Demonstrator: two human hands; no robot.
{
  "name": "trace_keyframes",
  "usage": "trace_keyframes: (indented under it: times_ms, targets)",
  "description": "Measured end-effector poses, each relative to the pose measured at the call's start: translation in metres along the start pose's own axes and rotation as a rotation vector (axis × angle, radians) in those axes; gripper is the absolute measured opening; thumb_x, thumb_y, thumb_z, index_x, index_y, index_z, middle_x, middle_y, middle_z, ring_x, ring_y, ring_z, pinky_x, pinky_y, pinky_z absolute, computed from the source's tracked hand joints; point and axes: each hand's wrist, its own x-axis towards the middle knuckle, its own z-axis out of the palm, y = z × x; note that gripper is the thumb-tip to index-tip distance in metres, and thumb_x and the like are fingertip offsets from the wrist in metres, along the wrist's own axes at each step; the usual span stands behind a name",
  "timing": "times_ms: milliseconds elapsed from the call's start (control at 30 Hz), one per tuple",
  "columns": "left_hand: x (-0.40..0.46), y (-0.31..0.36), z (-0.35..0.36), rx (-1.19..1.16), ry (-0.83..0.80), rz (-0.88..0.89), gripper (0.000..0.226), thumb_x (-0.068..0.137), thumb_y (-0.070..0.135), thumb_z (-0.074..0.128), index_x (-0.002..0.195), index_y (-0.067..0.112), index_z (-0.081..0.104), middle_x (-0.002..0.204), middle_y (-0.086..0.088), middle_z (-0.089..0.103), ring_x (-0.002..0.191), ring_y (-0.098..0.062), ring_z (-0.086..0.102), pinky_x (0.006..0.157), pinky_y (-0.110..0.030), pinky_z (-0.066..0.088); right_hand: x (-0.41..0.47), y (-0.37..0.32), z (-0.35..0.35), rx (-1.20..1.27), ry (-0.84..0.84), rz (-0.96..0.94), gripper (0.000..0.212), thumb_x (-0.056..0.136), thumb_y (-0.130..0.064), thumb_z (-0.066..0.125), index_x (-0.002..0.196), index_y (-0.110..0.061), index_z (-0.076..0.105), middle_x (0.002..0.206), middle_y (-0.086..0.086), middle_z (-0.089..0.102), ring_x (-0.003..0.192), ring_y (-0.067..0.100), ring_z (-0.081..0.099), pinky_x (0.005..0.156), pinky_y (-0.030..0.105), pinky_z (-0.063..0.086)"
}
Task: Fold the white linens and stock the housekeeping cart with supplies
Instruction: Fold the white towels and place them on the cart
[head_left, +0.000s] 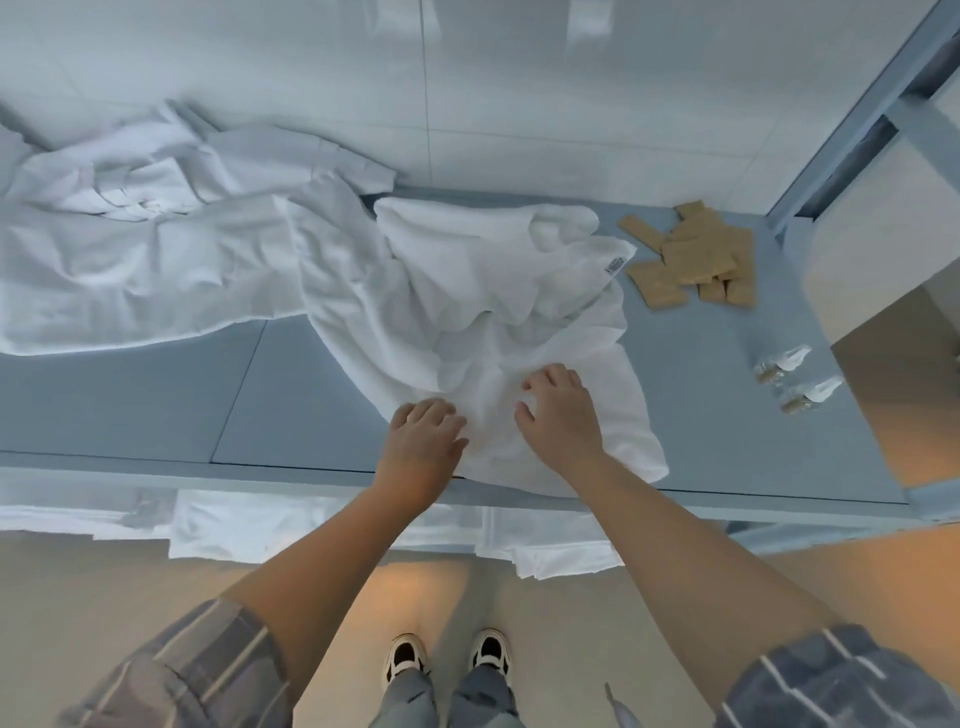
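Two hands, left (423, 434) and right (558, 410), press loosely spread fingers, gripping nothing, on one crumpled white terry towel (498, 312) lying on the pale blue shelf (156, 395). Two clear small bottles (795, 379) and roughly ten tan flat sachets (693, 257) lie right of it; the towel's label (615, 265) is unreadable.

White towel (498, 322); tan packets (696, 254); pale blue shelf (156, 395); plaid sleeves (197, 670).

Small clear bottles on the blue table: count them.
2. Both small clear bottles lie on the blue table near its right edge, side by side: one farther back, one nearer. Others may be hidden.
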Motion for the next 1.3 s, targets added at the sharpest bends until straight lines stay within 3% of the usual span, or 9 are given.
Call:
trace_keyframes:
  times_ms: [133, 267, 367, 533, 600, 667, 967, 1200, 1300]
  targets:
    - [0.023, -0.026, -0.013, 0.036, -0.022, -0.076, 0.047, 0.089, 0.021, 0.062, 0.134, 0.013, 0.049, 0.141, -0.005, 0.046, 0.133, -0.024, 0.038, 0.108, -0.038, 0.025, 0.024, -0.021, 0.009, 0.1, -0.207, 0.096, 0.059, 0.089, -0.038, 0.06, 0.137, -0.011, 0.04, 0.134, 0.01, 0.047, 0.123, 0.03, 0.041, 0.099, 0.039, 0.036]
    - [0.046, -0.035, -0.015, 0.073, -0.088, 0.02, 0.066, 0.089, 0.023, 0.063, 0.147, 0.016, 0.031, 0.155, 0.0, 0.029, 0.145, -0.018, 0.018, 0.115, -0.037, 0.015, 0.03, -0.03, 0.016, 0.251, -0.18, 0.171, 0.023, 0.088, -0.031, 0.064, 0.099, -0.011, 0.059, 0.099, 0.01, 0.064, 0.103, 0.031, 0.058, 0.083, 0.034, 0.042]
    - [0.064, -0.031, -0.012, 0.058, -0.156, 0.157, 0.071, 0.09, 0.026, 0.063, 0.15, 0.02, 0.025, 0.156, 0.005, 0.026, 0.146, -0.015, 0.012, 0.118, -0.036, 0.007, 0.027, -0.029, 0.008, 0.306, -0.112, -0.007, 0.02, 0.09, -0.022, 0.063, 0.103, -0.008, 0.07, 0.091, 0.009, 0.066, 0.094, 0.03, 0.06, 0.08, 0.031, 0.043]
    - [0.087, -0.026, -0.02, -0.114, -0.138, 0.194, 0.037, 0.087, 0.027, 0.066, 0.122, 0.016, 0.057, 0.114, -0.001, 0.061, 0.11, -0.024, 0.054, 0.1, -0.026, 0.027, 0.025, -0.016, -0.02, 0.297, 0.061, -0.157, 0.018, 0.087, -0.015, 0.068, 0.102, -0.008, 0.074, 0.086, 0.009, 0.063, 0.086, 0.025, 0.057, 0.076, 0.035, 0.047]
    - [0.091, -0.028, -0.028, -0.125, -0.154, 0.171, 0.021, 0.087, 0.032, 0.066, 0.097, 0.016, 0.057, 0.093, 0.001, 0.057, 0.09, -0.024, 0.055, 0.076, -0.026, 0.032, 0.024, -0.011, -0.031, 0.265, 0.125, -0.182, 0.017, 0.086, -0.012, 0.068, 0.1, -0.006, 0.074, 0.089, 0.009, 0.066, 0.09, 0.027, 0.058, 0.078, 0.037, 0.049]
    - [0.093, -0.029, -0.037, -0.113, -0.149, 0.159, 0.026, 0.086, 0.036, 0.065, 0.085, 0.02, 0.045, 0.083, 0.006, 0.047, 0.078, -0.019, 0.047, 0.066, -0.028, 0.029, 0.026, -0.009, -0.04, 0.232, 0.184, -0.183, 0.016, 0.084, -0.01, 0.068, 0.099, -0.005, 0.074, 0.088, 0.009, 0.068, 0.091, 0.029, 0.058, 0.079, 0.039, 0.049]
    - [0.101, -0.034, -0.077, -0.115, -0.079, 0.138, 0.02, 0.083, 0.017, 0.059, 0.094, 0.019, 0.042, 0.064, 0.001, 0.048, 0.062, -0.029, 0.05, 0.057, -0.03, 0.03, 0.044, 0.01, -0.065, 0.116, 0.31, -0.057, 0.016, 0.087, -0.01, 0.064, 0.1, -0.006, 0.073, 0.094, 0.011, 0.07, 0.094, 0.032, 0.062, 0.077, 0.039, 0.05]
    - [0.112, -0.06, -0.105, 0.035, 0.114, 0.163, 0.027, 0.087, 0.033, 0.065, 0.085, 0.009, 0.054, 0.072, -0.007, 0.063, 0.065, -0.032, 0.057, 0.08, -0.037, 0.037, 0.058, 0.024, -0.072, 0.009, 0.308, 0.141, 0.016, 0.09, -0.012, 0.06, 0.101, -0.004, 0.07, 0.093, 0.013, 0.066, 0.09, 0.034, 0.058, 0.076, 0.04, 0.043]
    - [0.116, -0.043, -0.107, -0.009, 0.155, 0.231, 0.023, 0.085, 0.029, 0.066, 0.083, 0.01, 0.053, 0.069, -0.005, 0.063, 0.06, -0.031, 0.055, 0.079, -0.037, 0.035, 0.064, -0.001, -0.072, 0.066, 0.185, -0.037, 0.035, 0.083, -0.023, 0.071, 0.112, -0.006, 0.066, 0.112, 0.011, 0.065, 0.106, 0.031, 0.056, 0.092, 0.042, 0.041]
